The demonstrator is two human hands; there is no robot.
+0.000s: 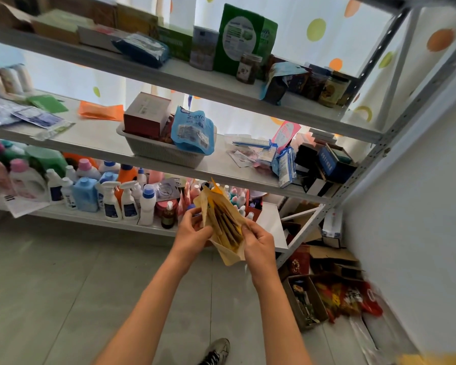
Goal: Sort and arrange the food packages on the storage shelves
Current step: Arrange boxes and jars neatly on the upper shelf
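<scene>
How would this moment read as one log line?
left hand: grips pouch | right hand: grips pouch | tan pouch: held before shelves | stage: not yet shelved

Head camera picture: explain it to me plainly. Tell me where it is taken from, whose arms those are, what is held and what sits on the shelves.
There is no machine here. A person wears one wide-angle camera on the head, looking forward and down, so the two bare arms are their own. The left hand and right hand together grip a tan food pouch in front of a metal shelf rack. On the middle shelf stands a white basket holding a red box and a blue bag. The lowest shelf carries spray bottles and other bottles. The top shelf has a green package and jars.
</scene>
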